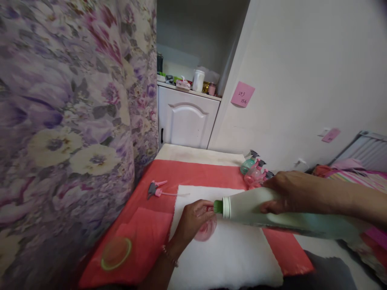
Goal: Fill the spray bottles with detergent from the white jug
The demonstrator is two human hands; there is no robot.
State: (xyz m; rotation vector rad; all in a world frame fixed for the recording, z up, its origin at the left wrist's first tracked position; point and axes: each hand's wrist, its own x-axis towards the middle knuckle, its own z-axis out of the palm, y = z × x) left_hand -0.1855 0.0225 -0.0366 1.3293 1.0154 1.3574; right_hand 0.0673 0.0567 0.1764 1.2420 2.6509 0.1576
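My left hand (195, 219) grips the neck of a clear pink spray bottle (207, 230) that stands on a white cloth (232, 257). Its top is off. My right hand (279, 193) is wrapped around a large pale green bottle (250, 207), tipped nearly level with its green spout (218, 206) at the mouth of the pink bottle. Whether liquid is flowing cannot be made out. A pink and grey spray head (155, 190) with a thin tube lies to the left on the red table cover (145, 225).
Several spray bottles, one teal (248, 165) and one pink (254, 175), stand at the table's back right. A yellow-green ring (129, 251) lies at the front left. A floral curtain (69, 141) hangs along the left. Behind the table is a white cabinet (187, 119).
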